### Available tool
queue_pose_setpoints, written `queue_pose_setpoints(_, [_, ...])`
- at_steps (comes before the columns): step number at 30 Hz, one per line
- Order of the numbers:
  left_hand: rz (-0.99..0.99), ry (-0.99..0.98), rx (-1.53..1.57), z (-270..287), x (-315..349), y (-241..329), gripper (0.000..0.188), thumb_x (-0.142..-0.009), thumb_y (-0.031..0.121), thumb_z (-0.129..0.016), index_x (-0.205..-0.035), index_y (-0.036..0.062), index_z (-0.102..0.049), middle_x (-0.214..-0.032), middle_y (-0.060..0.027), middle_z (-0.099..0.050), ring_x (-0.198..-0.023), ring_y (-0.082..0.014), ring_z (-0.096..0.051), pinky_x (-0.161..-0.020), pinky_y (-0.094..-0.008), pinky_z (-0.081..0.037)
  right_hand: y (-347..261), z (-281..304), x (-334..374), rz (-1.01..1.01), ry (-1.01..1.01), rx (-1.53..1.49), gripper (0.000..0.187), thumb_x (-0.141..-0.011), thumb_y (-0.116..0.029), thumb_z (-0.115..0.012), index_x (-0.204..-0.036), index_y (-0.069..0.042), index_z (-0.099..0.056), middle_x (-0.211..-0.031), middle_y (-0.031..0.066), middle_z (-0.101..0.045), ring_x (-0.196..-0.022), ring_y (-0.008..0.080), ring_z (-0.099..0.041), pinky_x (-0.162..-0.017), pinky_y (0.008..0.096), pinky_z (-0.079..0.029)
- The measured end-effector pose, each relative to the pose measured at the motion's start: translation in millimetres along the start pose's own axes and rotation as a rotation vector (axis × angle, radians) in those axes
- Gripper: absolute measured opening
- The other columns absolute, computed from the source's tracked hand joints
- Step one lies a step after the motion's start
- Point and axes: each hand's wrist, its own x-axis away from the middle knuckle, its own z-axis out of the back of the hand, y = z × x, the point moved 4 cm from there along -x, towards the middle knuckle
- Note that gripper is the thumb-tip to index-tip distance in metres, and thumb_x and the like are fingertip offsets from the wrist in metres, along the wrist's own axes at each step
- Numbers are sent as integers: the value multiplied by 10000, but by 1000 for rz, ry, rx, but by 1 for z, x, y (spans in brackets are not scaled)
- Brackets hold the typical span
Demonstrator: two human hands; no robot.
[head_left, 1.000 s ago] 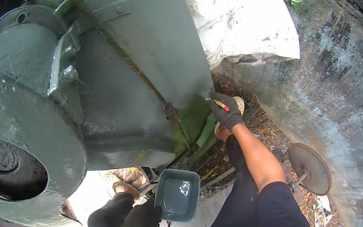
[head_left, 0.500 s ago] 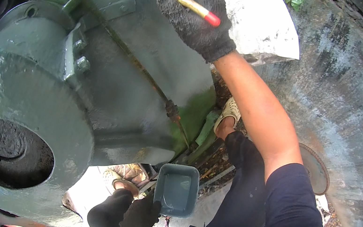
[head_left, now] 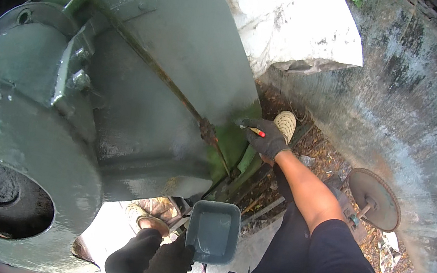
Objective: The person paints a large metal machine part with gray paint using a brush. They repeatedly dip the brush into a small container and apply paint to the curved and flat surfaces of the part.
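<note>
In my gloved right hand (head_left: pixel 270 140) is a paintbrush (head_left: pixel 255 131) with a red-tipped, light handle. Its bristle end points left, close to the lower right edge of a large grey-painted metal housing (head_left: pixel 178 67); whether the bristles touch it I cannot make out. A green patch (head_left: pixel 236 133) shows on the housing beside the brush. My left hand (head_left: pixel 170 263), in a dark glove, grips the near left corner of a small square tub (head_left: pixel 218 205) holding grey paint. The tub is above my lap, between my knees.
A thin rusty rod (head_left: pixel 155 66) runs diagonally across the housing. At the left is a rounded outlet (head_left: pixel 79 166) with a dark opening. White sheeting (head_left: pixel 299 23) lies beyond. On the right are a weathered wall (head_left: pixel 407 98) and a round metal disc (head_left: pixel 374 198).
My right hand has come down and nearer with the paintbrush, from the top of the housing to its lower right edge. My left hand still holds the tub.
</note>
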Motion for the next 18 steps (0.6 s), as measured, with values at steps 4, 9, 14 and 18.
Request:
queue_pose_setpoints(4, [-109, 9, -98, -12, -10, -9, 412, -1039, 295, -523, -1356, 44, -603, -794, -153, -757, -781, -353, -767, -768, -497, -605, 15, 44, -70, 59, -10, 209, 289, -990, -366, -693, -1190, -173, -771, -1095, 128, -783, -998, 328, -757, -889, 407, -594])
queue_pose_setpoints(9, [-25, 87, -88, -11, -1, -16, 344, -1032, 275, -537, -1261, 37, -631, -958, -196, -754, -870, -375, -760, -777, -506, -606, -178, 141, -190, 71, 60, 167, 430, -978, -527, -692, -1077, -118, -779, -953, 88, -799, -907, 215, -758, -843, 368, -595])
queue_pose_setpoints(14, [-167, -29, -187, -8, -8, -20, 268, -1004, 225, -567, -1170, 32, -648, -1173, -214, -699, -870, -410, -747, -746, -531, -609, -239, 183, -187, 742, 273, -313, 267, -997, -221, -768, -1232, -97, -781, -1172, 89, -799, -1035, 181, -767, -913, 323, -610])
queue_pose_setpoints(18, [-287, -56, -195, -3, -8, -10, 243, -966, 187, -601, -1149, 34, -652, -1231, -237, -666, -852, -423, -740, -718, -533, -613, -154, 140, -165, 820, 572, 179, 357, -964, -184, -777, -1312, -110, -739, -1259, 132, -769, -1110, 289, -760, -958, 383, -616])
